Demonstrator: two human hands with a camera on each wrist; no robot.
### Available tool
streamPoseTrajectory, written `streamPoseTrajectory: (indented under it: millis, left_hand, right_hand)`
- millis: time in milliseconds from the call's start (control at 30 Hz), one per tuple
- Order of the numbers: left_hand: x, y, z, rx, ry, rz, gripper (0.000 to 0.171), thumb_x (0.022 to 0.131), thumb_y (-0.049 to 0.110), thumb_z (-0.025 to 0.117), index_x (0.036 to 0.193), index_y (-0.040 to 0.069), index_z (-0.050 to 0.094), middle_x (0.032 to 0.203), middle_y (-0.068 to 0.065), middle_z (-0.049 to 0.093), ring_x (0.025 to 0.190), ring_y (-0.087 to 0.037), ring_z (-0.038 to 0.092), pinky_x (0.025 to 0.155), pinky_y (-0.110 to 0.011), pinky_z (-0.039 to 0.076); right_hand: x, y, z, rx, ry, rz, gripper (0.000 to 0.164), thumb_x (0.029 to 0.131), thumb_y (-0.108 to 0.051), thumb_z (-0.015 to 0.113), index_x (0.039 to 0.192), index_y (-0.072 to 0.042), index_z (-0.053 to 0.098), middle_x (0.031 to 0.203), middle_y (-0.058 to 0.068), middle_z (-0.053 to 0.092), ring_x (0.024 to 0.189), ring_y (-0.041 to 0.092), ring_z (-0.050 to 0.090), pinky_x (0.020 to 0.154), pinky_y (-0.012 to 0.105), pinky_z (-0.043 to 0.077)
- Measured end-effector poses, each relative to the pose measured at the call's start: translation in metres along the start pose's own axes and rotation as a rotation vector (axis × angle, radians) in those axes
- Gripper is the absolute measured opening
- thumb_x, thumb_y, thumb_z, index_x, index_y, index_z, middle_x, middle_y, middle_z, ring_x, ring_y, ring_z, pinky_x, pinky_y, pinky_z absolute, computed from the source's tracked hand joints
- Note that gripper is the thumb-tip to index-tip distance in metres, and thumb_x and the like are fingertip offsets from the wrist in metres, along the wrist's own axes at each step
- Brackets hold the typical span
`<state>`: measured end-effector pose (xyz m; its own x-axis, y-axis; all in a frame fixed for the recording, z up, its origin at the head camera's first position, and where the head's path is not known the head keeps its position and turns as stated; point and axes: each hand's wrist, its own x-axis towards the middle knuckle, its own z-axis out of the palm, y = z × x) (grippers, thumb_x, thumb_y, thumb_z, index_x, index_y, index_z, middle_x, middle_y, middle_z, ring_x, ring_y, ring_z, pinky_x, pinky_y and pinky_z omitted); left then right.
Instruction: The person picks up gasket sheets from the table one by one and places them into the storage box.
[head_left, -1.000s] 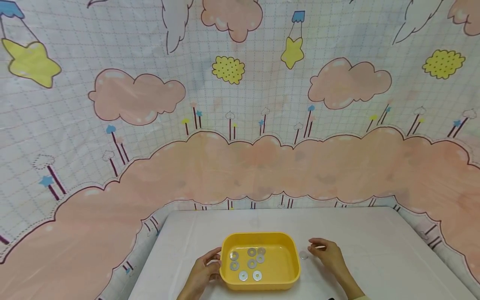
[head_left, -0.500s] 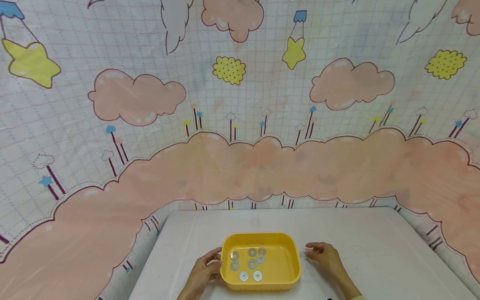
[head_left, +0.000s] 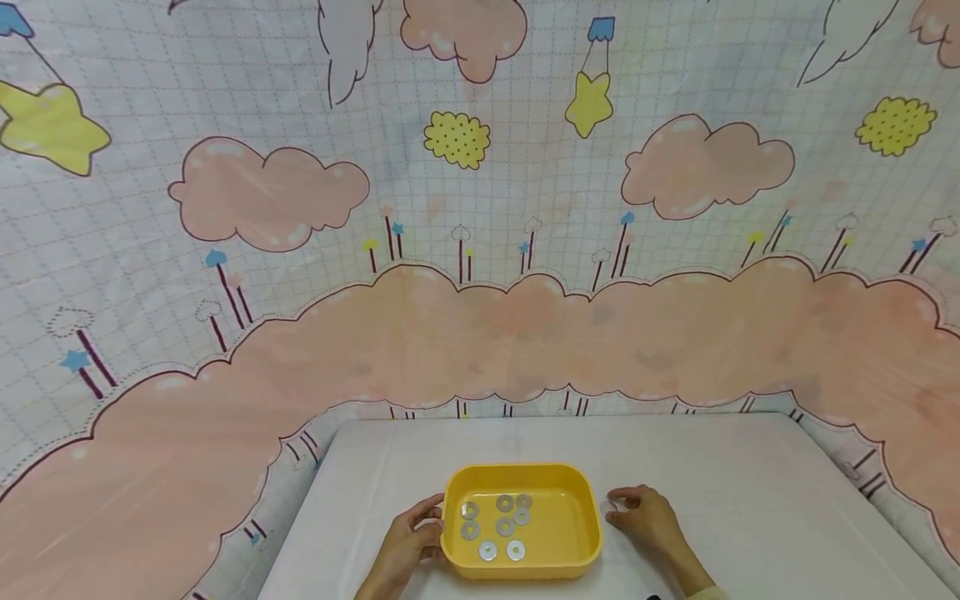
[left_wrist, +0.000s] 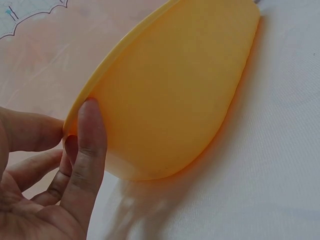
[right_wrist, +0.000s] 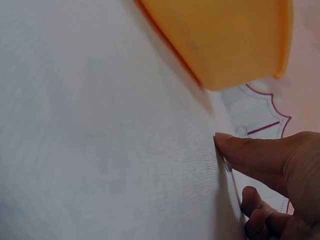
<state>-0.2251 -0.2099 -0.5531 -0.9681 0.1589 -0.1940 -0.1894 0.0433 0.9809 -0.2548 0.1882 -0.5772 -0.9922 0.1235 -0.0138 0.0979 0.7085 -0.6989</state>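
A shallow yellow plastic tray point(head_left: 521, 572) stands on the white table. Flat metal washers point(head_left: 506, 527), several of them, lie spread over its left and middle floor. My left hand point(head_left: 405, 542) holds the tray's left side, thumb against the outer wall just under the rim and index fingertip at the rim. To the right of the tray, my right hand point(head_left: 648, 521) has thumb and index finger at opposite edges of a single washer point(head_left: 607, 507) on the table. In the right wrist view only a sliver of that washer point(right_wrist: 228, 167) shows under the thumb.
The white-covered table point(head_left: 735, 475) stretches behind and right of the tray. A printed curtain point(head_left: 525, 333) with clouds and stars hangs behind it.
My right hand has moved left and its thumb and index finger have closed in on the loose washer. The left hand and the tray have stayed in place.
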Motion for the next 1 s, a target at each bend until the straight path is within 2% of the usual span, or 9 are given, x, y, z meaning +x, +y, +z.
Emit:
streamPoseTrajectory:
  millis: [133, 233, 300, 567, 700, 833, 1000]
  left_hand:
    - [0.002, -0.002, -0.001, 0.0, 0.001, -0.003, 0.062, 0.09, 0.007, 0.057, 0.148, -0.005, 0.036, 0.118, -0.012, 0.049, 0.079, -0.013, 0.059, 0.067, -0.029, 0.059]
    - [0.002, -0.004, -0.001, 0.0, 0.003, -0.001, 0.062, 0.09, 0.006, 0.057, 0.147, -0.006, 0.037, 0.117, -0.012, 0.05, 0.078, -0.013, 0.058, 0.066, -0.03, 0.059]
    - [0.002, -0.004, -0.001, 0.001, 0.005, 0.002, 0.062, 0.09, 0.006, 0.057, 0.147, -0.005, 0.037, 0.117, -0.012, 0.05, 0.078, -0.013, 0.059, 0.066, -0.03, 0.059]
    - [-0.003, -0.001, 0.0, 0.0, 0.008, 0.013, 0.062, 0.09, 0.008, 0.058, 0.147, -0.004, 0.038, 0.116, -0.012, 0.05, 0.078, -0.014, 0.059, 0.067, -0.03, 0.059]
    - [-0.007, -0.002, 0.0, -0.006, 0.001, 0.024, 0.061, 0.091, 0.009, 0.058, 0.147, -0.004, 0.038, 0.117, -0.012, 0.049, 0.076, -0.012, 0.059, 0.068, -0.029, 0.059]
    - [-0.013, -0.004, 0.002, -0.023, -0.013, 0.025, 0.063, 0.091, 0.009, 0.058, 0.148, -0.005, 0.036, 0.115, -0.011, 0.049, 0.072, -0.011, 0.058, 0.067, -0.028, 0.058]
    - [-0.02, -0.003, 0.007, -0.028, -0.006, 0.032, 0.063, 0.09, 0.01, 0.059, 0.147, -0.006, 0.037, 0.113, -0.01, 0.05, 0.072, -0.011, 0.059, 0.066, -0.028, 0.059]
  right_hand:
    - [0.0, -0.002, 0.0, -0.036, -0.018, 0.001, 0.028, 0.07, -0.021, 0.083, 0.098, -0.016, 0.077, 0.099, 0.01, 0.065, 0.091, 0.024, 0.058, 0.079, 0.045, 0.05]
    - [0.0, -0.005, 0.001, -0.041, -0.026, 0.0, 0.026, 0.071, -0.019, 0.083, 0.095, -0.016, 0.076, 0.099, 0.01, 0.065, 0.09, 0.024, 0.058, 0.079, 0.047, 0.049]
    - [0.0, -0.006, 0.0, -0.038, -0.022, -0.006, 0.024, 0.071, -0.019, 0.083, 0.094, -0.016, 0.076, 0.097, 0.009, 0.064, 0.089, 0.023, 0.058, 0.078, 0.046, 0.049]
    - [-0.003, -0.002, -0.002, 0.047, 0.011, -0.042, 0.021, 0.07, -0.009, 0.079, 0.089, -0.013, 0.071, 0.083, -0.001, 0.063, 0.076, 0.014, 0.051, 0.069, 0.027, 0.04]
    - [-0.006, -0.001, -0.007, 0.077, 0.015, -0.056, 0.017, 0.073, -0.006, 0.076, 0.09, -0.01, 0.072, 0.082, -0.001, 0.065, 0.076, 0.014, 0.054, 0.07, 0.029, 0.045]
    - [-0.013, 0.0, -0.01, 0.054, 0.017, -0.051, 0.014, 0.076, -0.006, 0.074, 0.09, -0.01, 0.074, 0.084, 0.0, 0.069, 0.079, 0.014, 0.058, 0.074, 0.032, 0.05]
    - [-0.018, -0.002, -0.012, 0.054, 0.022, -0.05, 0.011, 0.079, -0.005, 0.072, 0.089, -0.008, 0.075, 0.08, -0.001, 0.069, 0.074, 0.013, 0.061, 0.068, 0.03, 0.05]
